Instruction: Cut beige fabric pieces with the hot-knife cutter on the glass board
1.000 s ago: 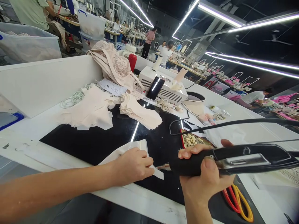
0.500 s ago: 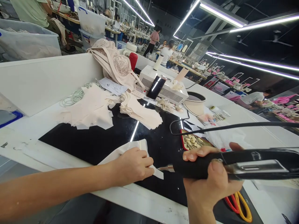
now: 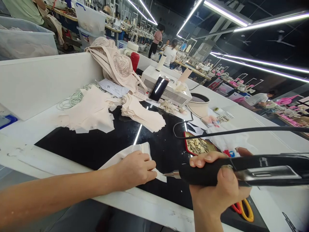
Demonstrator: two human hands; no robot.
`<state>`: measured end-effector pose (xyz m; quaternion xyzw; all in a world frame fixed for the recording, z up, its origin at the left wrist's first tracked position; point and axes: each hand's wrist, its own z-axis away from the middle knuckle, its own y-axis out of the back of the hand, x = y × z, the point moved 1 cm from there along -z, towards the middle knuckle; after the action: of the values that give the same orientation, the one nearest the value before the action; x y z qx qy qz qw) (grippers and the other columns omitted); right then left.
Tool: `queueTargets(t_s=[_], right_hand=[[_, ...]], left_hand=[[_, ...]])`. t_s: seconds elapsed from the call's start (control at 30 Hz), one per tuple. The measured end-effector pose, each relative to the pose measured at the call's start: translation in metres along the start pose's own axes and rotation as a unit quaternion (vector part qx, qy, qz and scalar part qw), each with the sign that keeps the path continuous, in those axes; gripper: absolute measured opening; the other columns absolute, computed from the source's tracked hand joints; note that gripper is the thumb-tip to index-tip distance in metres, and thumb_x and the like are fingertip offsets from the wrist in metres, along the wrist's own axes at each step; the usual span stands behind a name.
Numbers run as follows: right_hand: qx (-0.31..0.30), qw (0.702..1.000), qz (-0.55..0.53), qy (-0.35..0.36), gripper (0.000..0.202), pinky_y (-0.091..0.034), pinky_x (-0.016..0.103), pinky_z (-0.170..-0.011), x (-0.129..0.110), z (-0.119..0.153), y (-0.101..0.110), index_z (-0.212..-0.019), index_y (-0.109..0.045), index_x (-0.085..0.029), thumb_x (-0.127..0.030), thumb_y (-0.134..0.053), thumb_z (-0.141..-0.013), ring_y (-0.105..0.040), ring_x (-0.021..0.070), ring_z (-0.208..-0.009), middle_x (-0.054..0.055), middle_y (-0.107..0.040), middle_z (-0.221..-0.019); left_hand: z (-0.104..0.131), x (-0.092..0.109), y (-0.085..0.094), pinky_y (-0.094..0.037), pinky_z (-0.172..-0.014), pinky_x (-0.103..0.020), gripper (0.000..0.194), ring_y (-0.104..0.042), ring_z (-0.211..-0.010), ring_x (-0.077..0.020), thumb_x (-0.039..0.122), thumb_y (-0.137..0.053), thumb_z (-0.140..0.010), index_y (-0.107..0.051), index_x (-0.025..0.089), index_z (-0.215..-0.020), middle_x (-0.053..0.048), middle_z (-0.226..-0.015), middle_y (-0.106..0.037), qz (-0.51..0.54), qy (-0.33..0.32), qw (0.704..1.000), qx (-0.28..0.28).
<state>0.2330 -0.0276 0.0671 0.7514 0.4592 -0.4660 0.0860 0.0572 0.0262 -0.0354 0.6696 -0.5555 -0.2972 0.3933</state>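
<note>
My left hand [image 3: 136, 169] is closed on a pale fabric piece [image 3: 145, 148], pressing it down on the black board [image 3: 113, 145]. Part of the fabric is hidden beneath the fingers. From the right, my right hand [image 3: 217, 190] grips a thick black corded hand tool [image 3: 202, 174], with the thumb resting near its metal plate. The tool's narrow metal tip points left and meets the fabric's edge just beside my left fingers; whether it presses in, I cannot tell.
Cut fabric pieces [image 3: 89, 112] lie in a pile, with another stack [image 3: 142, 112] beside them. Behind stand a phone [image 3: 158, 89] and a white vented box [image 3: 177, 93]. A seed tray [image 3: 196, 146] lies right, scissors [image 3: 246, 211] lower right. The black cord [image 3: 236, 130] crosses above the tool.
The view has shifted slightly, so the table and fabric sit a little farther left in it. Both hands keep their holds, and the tool tip remains at the fabric's edge.
</note>
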Motion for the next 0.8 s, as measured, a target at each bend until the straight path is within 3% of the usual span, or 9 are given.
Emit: queueTargets(t_s=[0.23, 0.5, 0.8], right_hand=[[-0.031, 0.999, -0.013, 0.000, 0.041, -0.053, 0.027, -0.046, -0.004, 0.009, -0.007, -0.117, -0.061, -0.027, -0.024, -0.076, -0.079, -0.056, 0.0126, -0.050, -0.008, -0.065, -0.070], [-0.036, 0.999, -0.009, -0.004, 0.045, -0.052, 0.029, -0.048, 0.002, 0.015, -0.007, -0.125, -0.059, -0.026, -0.028, -0.077, -0.084, -0.058, 0.0137, -0.052, -0.007, -0.064, -0.073], [-0.019, 1.000, -0.008, -0.004, 0.042, -0.053, 0.027, -0.048, -0.005, 0.009, 0.005, -0.118, -0.059, -0.026, -0.026, -0.076, -0.080, -0.056, 0.0124, -0.052, -0.008, -0.064, -0.071]], left_hand=[[-0.002, 0.000, 0.005, -0.037, -0.067, -0.034, 0.018, -0.052, -0.076, -0.0182, 0.002, -0.064, -0.093, -0.061, 0.019, -0.095, -0.001, -0.088, -0.062, -0.001, -0.002, 1.000, -0.019], [-0.003, 0.000, 0.008, -0.037, -0.066, -0.034, 0.018, -0.052, -0.074, -0.0180, 0.001, -0.061, -0.096, -0.063, 0.019, -0.099, -0.001, -0.087, -0.062, 0.004, -0.003, 1.000, -0.021], [0.000, -0.002, 0.002, -0.038, -0.069, -0.034, 0.019, -0.053, -0.079, -0.0181, 0.001, -0.062, -0.096, -0.064, 0.019, -0.098, -0.001, -0.091, -0.064, 0.003, -0.001, 1.000, -0.025]])
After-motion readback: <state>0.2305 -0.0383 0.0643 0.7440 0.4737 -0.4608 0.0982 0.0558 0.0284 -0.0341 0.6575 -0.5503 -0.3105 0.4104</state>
